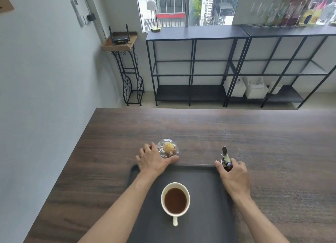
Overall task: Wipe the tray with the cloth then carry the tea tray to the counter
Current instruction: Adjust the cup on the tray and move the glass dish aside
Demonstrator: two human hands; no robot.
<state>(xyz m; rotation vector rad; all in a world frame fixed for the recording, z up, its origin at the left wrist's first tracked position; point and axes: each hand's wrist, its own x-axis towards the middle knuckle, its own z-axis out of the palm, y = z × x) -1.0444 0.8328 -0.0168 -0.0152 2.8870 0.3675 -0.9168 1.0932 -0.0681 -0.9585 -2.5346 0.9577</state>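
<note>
A dark rectangular tray (203, 181) is lying on the brown wooden surface (272, 133) in the lower middle of the frame, its long axis running from the bottom edge up toward the far side of the surface. A white cup (175, 199) of dark tea is standing on the tray, its handle pointing toward the bottom of the frame. The left hand (154, 161) is resting at the tray's upper left corner, fingers spread and cupping a clear glass dish (167, 150) with something yellow inside, which is sitting on the surface just beyond the tray's far edge. The right hand (234, 173) is at the tray's upper right corner, closing around a small patterned object (226, 160) whose narrow end is pointing up the frame; what it is cannot be told.
</note>
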